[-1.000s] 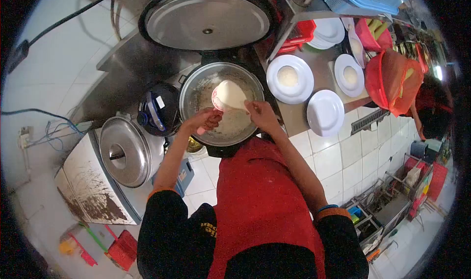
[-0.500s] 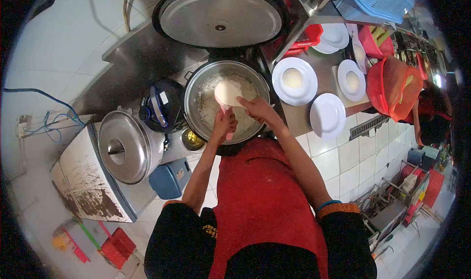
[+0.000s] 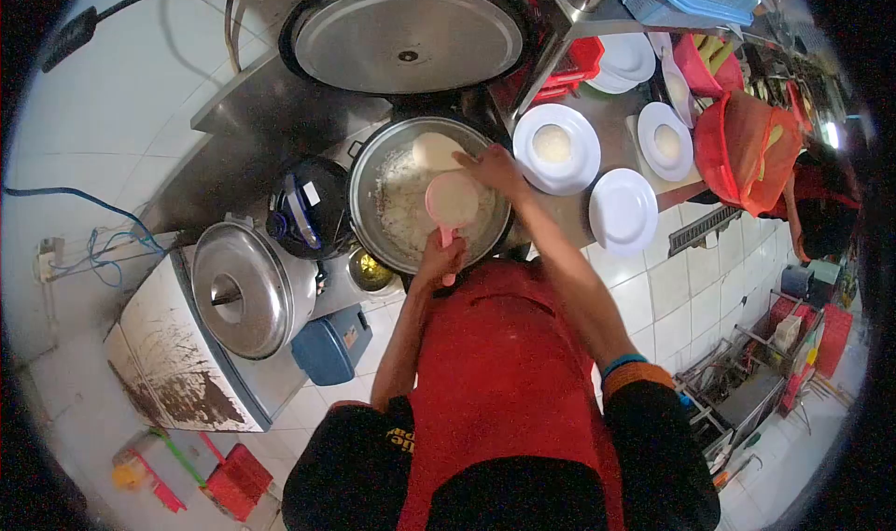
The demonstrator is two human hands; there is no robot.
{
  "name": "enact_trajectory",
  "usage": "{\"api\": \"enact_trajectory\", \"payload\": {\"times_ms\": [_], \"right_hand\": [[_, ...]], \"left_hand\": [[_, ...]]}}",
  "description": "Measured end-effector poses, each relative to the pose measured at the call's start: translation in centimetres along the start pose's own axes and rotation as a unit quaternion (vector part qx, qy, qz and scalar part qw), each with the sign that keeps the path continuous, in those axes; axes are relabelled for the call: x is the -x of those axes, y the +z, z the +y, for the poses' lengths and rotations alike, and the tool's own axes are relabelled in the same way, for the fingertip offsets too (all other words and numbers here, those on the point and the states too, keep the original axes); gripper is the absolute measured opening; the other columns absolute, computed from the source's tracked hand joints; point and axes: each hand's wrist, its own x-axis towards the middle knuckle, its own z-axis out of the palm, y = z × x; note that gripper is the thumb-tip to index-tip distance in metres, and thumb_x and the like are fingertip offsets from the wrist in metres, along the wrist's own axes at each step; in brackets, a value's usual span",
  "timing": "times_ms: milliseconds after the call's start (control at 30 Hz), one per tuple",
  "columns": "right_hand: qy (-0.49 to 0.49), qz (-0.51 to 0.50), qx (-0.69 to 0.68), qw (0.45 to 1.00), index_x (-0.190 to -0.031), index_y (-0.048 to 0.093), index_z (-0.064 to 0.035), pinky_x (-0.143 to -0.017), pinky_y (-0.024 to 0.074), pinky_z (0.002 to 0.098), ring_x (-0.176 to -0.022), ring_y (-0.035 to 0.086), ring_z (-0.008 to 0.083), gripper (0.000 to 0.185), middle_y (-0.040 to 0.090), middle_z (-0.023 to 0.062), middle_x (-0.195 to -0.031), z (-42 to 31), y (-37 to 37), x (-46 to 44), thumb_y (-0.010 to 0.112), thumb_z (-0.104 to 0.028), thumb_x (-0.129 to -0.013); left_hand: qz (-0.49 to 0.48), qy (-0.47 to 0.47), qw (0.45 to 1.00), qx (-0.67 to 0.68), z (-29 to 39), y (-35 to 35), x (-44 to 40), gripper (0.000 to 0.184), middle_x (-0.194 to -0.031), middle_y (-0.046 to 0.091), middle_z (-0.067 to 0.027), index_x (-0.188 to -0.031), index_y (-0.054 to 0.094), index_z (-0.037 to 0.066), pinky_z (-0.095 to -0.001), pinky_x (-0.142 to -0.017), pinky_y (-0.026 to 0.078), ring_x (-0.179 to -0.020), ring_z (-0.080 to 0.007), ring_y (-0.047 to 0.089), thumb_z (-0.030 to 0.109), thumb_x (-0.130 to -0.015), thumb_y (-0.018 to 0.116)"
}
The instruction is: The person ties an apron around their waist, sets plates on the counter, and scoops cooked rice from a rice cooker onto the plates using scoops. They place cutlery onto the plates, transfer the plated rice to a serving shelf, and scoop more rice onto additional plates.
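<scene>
Over the large open rice cooker (image 3: 362, 216), my left hand (image 3: 441, 258) is closed round the handle of a pink scoop (image 3: 450, 228). The scoop's round cup faces up; something pale fills it, probably rice. My right hand (image 3: 495, 171) grips a cream rice paddle (image 3: 435, 148), its broad blade just beyond the scoop and apart from it. White rice (image 3: 397, 195) lies in the pot below both tools. To the right stand a plate with a rice mound (image 3: 552, 144), a second such plate (image 3: 666, 141) and a bare white plate (image 3: 623, 212).
The cooker's raised lid (image 3: 409, 41) stands behind the pot. At left are a black appliance (image 3: 313, 209), a big lidded metal pot (image 3: 243, 288) and a blue bin (image 3: 329, 344). A red covered basket (image 3: 747, 153) sits at right, near another person's arm (image 3: 795, 218).
The scoop has moved toward me and slightly right, out from under the paddle. The paddle blade, earlier over the scoop's cup, is now farther off. My view has shifted slightly.
</scene>
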Motion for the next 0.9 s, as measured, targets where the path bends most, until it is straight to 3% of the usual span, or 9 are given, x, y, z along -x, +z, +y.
{"api": "enact_trajectory", "payload": {"times_ms": [100,200,300,400,467,567,700,800,900], "right_hand": [[0.027,-0.139,0.053,0.988,-0.121,0.058,-0.0175,-0.068,0.0517,0.0466,-0.070,0.065,0.0378,0.043,0.065,0.0206,-0.079,-3.5,-3.3,1.8,0.048,-0.048,-0.092],[-0.038,-0.061,-0.083,0.994,-0.108,0.066,-0.0162,-0.065,0.0511,0.0467,-0.069,0.065,0.0378,0.044,0.064,0.0199,-0.072,-3.1,-1.0,3.5,0.045,-0.051,-0.092],[0.047,-0.129,-0.082,0.987,-0.095,0.069,-0.0080,-0.059,0.0505,0.0453,-0.064,0.065,0.0382,0.052,0.062,0.0218,-0.064,-4.8,0.7,6.2,0.053,-0.056,-0.087],[0.079,-0.031,-0.052,0.995,-0.083,0.069,0.0004,-0.063,0.0508,0.0456,-0.066,0.065,0.0385,0.063,0.060,0.0245,-0.061,-2.6,3.5,5.2,0.058,-0.061,-0.081],[0.091,0.005,-0.125,0.988,-0.058,0.059,0.0089,-0.052,0.0465,0.0440,-0.051,0.061,0.0354,0.074,0.055,0.0234,-0.051,-2.8,3.0,5.0,0.060,-0.062,-0.079],[0.024,0.072,-0.056,0.996,-0.056,0.059,0.0083,-0.051,0.0465,0.0431,-0.048,0.060,0.0315,0.075,0.055,0.0192,-0.049,-2.0,4.0,3.3,0.060,-0.063,-0.078],[0.073,0.013,-0.148,0.986,-0.054,0.061,0.0054,-0.051,0.0462,0.0426,-0.047,0.060,0.0280,0.072,0.055,0.0161,-0.047,-4.5,2.4,3.3,0.060,-0.062,-0.079],[0.035,-0.084,-0.094,0.991,-0.065,0.067,0.0041,-0.065,0.0519,0.0437,-0.065,0.065,0.0375,0.072,0.062,0.0206,-0.059,-4.8,2.7,5.6,0.057,-0.066,-0.079],[0.111,-0.075,-0.136,0.982,-0.060,0.065,0.0039,-0.064,0.0517,0.0447,-0.061,0.064,0.0374,0.073,0.059,0.0202,-0.055,-3.9,3.5,5.6,0.055,-0.065,-0.080]], "left_hand": [[0.032,-0.022,0.996,0.082,0.8,0.0,-0.6,0.017,-0.066,0.046,0.0006,-0.092,0.044,0.011,-0.0218,-0.036,0.029,-0.047,-0.0067,0.042,0.003,-0.084,0.057],[0.003,0.017,0.988,0.152,-0.1,-1.7,-2.0,0.017,-0.068,0.047,0.0002,-0.089,0.043,0.011,-0.0222,-0.037,0.031,-0.049,-0.0074,0.045,0.004,-0.084,0.058],[0.087,0.030,0.993,0.074,2.5,0.8,-0.6,0.019,-0.068,0.047,-0.0001,-0.087,0.041,0.012,-0.0228,-0.037,0.031,-0.049,-0.0075,0.045,0.004,-0.084,0.058],[0.107,0.054,0.991,0.057,0.6,0.6,-0.9,0.020,-0.066,0.046,0.0002,-0.086,0.039,0.013,-0.0232,-0.038,0.032,-0.048,-0.0080,0.044,0.004,-0.084,0.057],[0.109,0.033,0.992,0.063,0.9,1.0,-0.2,0.019,-0.066,0.046,0.0005,-0.086,0.040,0.013,-0.0233,-0.038,0.032,-0.048,-0.0080,0.044,0.004,-0.084,0.057],[0.089,0.027,0.991,0.100,0.5,0.3,-1.2,0.018,-0.065,0.045,0.0010,-0.086,0.041,0.013,-0.0232,-0.038,0.032,-0.048,-0.0078,0.044,0.004,-0.084,0.056],[0.089,0.056,0.988,0.115,1.4,-0.5,-1.8,0.016,-0.066,0.045,0.0017,-0.089,0.042,0.013,-0.0219,-0.038,0.029,-0.047,-0.0071,0.041,0.004,-0.084,0.055],[0.107,0.084,0.985,0.108,1.9,-0.1,-2.4,0.017,-0.067,0.046,0.0021,-0.091,0.043,0.014,-0.0205,-0.038,0.028,-0.046,-0.0066,0.039,0.005,-0.084,0.056],[0.133,0.048,0.978,0.155,2.2,0.7,-1.7,0.017,-0.069,0.047,0.0016,-0.092,0.044,0.014,-0.0199,-0.037,0.027,-0.046,-0.0061,0.038,0.004,-0.084,0.056]]}}
